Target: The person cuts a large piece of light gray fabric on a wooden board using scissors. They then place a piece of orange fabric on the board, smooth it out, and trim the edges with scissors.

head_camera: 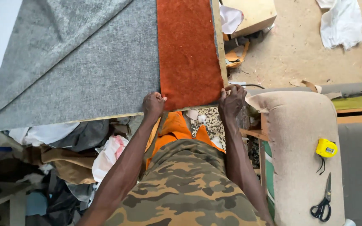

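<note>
My left hand (153, 104) is closed on the near-left corner of the rust-orange fabric strip (189, 50), and my right hand (231, 100) pinches its near-right corner, fingers curled over the edge. The strip lies on the worktop (219, 42), its long axis running straight away from me, so it extends ahead of both hands, which sit equally near at its near end. Grey fabric (76, 71) adjoins it on the left; to the right, a padded armrest (298, 146) carries a yellow tape measure (326, 148) and scissors (323, 201).
</note>
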